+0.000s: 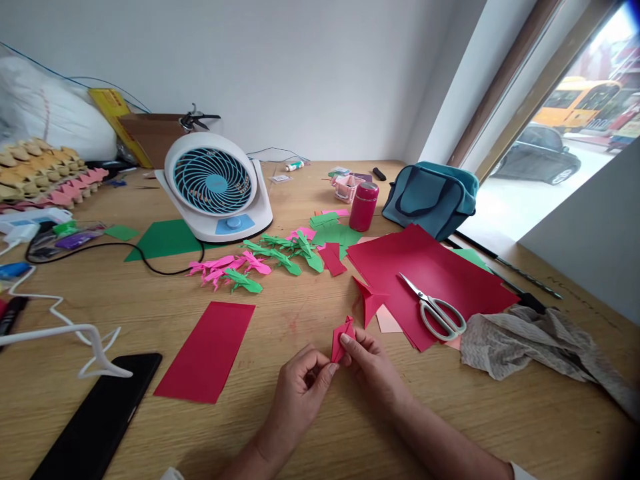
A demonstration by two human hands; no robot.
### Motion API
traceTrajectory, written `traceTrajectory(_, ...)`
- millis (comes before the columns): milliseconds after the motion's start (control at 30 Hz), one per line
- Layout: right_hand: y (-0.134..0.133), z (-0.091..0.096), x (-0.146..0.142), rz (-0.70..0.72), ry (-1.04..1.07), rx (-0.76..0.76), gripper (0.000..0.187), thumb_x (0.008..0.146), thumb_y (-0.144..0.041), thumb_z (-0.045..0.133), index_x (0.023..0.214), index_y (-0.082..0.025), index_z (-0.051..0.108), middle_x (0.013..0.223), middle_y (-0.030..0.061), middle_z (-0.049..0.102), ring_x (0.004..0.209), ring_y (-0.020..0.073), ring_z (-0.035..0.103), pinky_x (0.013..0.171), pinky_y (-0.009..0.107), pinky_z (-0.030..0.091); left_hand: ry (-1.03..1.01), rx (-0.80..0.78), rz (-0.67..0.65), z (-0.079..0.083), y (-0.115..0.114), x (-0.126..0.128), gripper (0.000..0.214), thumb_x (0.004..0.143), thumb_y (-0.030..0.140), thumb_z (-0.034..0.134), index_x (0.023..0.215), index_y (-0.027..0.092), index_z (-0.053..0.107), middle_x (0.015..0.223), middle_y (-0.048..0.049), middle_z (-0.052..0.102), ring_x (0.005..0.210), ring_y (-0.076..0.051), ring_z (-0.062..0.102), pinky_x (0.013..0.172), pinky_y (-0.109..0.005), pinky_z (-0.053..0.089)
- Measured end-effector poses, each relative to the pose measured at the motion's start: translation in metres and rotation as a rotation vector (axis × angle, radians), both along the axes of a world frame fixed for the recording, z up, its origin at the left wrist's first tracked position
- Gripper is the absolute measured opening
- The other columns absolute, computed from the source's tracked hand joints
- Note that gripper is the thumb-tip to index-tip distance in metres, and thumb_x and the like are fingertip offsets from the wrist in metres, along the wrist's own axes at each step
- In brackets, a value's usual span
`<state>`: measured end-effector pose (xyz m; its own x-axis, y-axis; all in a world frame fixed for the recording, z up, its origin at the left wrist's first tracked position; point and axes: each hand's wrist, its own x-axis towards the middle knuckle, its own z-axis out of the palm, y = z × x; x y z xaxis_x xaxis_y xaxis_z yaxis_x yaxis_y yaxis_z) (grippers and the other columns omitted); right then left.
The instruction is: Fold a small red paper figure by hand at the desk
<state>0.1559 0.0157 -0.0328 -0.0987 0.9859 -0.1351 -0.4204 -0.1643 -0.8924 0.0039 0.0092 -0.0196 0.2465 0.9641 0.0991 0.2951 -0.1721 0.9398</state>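
Note:
A small folded piece of red paper (339, 341) is held up over the front middle of the table. My left hand (306, 383) pinches its lower end between thumb and fingertips. With the thumb pressed on its face, my right hand (374, 363) grips its right side; the fingers behind are partly hidden. Just beyond stands another folded red paper (369, 300) with pointed corners. Left of my hands lies a red paper strip (207, 350). White-handled scissors (434, 309) rest on a stack of red paper sheets (395, 253) at the right.
Several green folded paper figures (287, 257) and pink ones (220, 268) lie beyond my hands. Behind them stand a fan (215, 190), a red flask (364, 207) and a blue bag (430, 197). A phone (100, 420) is front left, a crumpled cloth (520, 343) at right.

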Motion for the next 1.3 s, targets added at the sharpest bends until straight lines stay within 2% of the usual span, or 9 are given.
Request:
traceTrajectory(200, 0.000, -0.001, 0.001, 0.049, -0.024, -0.005, 0.041, 0.083, -0.052, 0.071, 0.064, -0.018, 0.057, 0.061, -0.0026, 0.051, 0.060, 0.0107, 0.044, 0.065, 0.025, 0.036, -0.014, -0.004, -0.007, 0.002, -0.002, -0.002, 0.030, 0.091, 0.034, 0.055, 0.067, 0.017, 0.061, 0.068, -0.0006, 0.054, 0.063, -0.012, 0.049, 0.059, -0.022, 0.038)
traceTrajectory(400, 0.003, 0.003, 0.003, 0.118, -0.110, 0.012, 0.042, 0.079, -0.057, 0.073, 0.069, -0.017, 0.064, 0.062, -0.0020, 0.055, 0.059, 0.0098, 0.044, 0.062, 0.024, 0.033, -0.116, -0.089, 0.026, 0.000, 0.000, -0.004, 0.032, 0.091, 0.040, 0.055, 0.069, 0.017, 0.059, 0.066, 0.0014, 0.050, 0.059, -0.011, 0.046, 0.056, -0.022, 0.039)
traceTrajectory(533, 0.005, 0.010, 0.002, 0.127, -0.219, 0.051, 0.048, 0.073, -0.062, 0.075, 0.063, -0.017, 0.061, 0.056, -0.0038, 0.050, 0.054, 0.0093, 0.038, 0.057, 0.025, 0.029, -0.136, -0.126, 0.056, -0.005, 0.002, -0.004, 0.034, 0.089, 0.044, 0.056, 0.067, 0.018, 0.055, 0.065, 0.0026, 0.047, 0.055, -0.010, 0.042, 0.052, -0.021, 0.036)
traceTrajectory(700, 0.004, 0.018, 0.001, 0.118, -0.255, 0.077, 0.049, 0.072, -0.064, 0.074, 0.064, -0.018, 0.057, 0.057, -0.0042, 0.048, 0.055, 0.0097, 0.036, 0.056, 0.025, 0.028, -0.117, -0.092, 0.039, -0.005, 0.002, -0.002, 0.032, 0.088, 0.042, 0.055, 0.067, 0.018, 0.054, 0.067, 0.0021, 0.047, 0.057, -0.010, 0.043, 0.051, -0.021, 0.036)
traceTrajectory(867, 0.001, 0.022, 0.005, 0.088, -0.328, 0.132, 0.044, 0.073, -0.059, 0.075, 0.066, -0.019, 0.056, 0.062, -0.0038, 0.047, 0.060, 0.0110, 0.036, 0.058, 0.026, 0.029, -0.108, -0.046, 0.052, 0.000, 0.001, -0.002, 0.030, 0.087, 0.041, 0.057, 0.069, 0.017, 0.057, 0.069, -0.0001, 0.052, 0.064, -0.012, 0.048, 0.057, -0.021, 0.040)
traceTrajectory(1033, -0.006, 0.022, 0.007, 0.147, -0.388, 0.152, 0.042, 0.079, -0.056, 0.070, 0.066, -0.019, 0.055, 0.062, -0.0039, 0.044, 0.058, 0.0104, 0.033, 0.056, 0.026, 0.027, -0.146, -0.064, 0.087, 0.003, 0.002, -0.008, 0.025, 0.087, 0.041, 0.059, 0.081, 0.017, 0.060, 0.075, -0.0005, 0.058, 0.063, -0.011, 0.049, 0.057, -0.021, 0.041)
traceTrajectory(1300, -0.015, 0.023, 0.004, 0.177, -0.547, 0.132, 0.034, 0.081, -0.046, 0.069, 0.066, -0.018, 0.058, 0.061, -0.0026, 0.046, 0.059, 0.0110, 0.037, 0.054, 0.025, 0.027, -0.180, -0.109, 0.078, 0.002, 0.005, -0.014, 0.030, 0.087, 0.044, 0.058, 0.074, 0.017, 0.055, 0.065, 0.0039, 0.049, 0.053, -0.008, 0.041, 0.052, -0.020, 0.037)
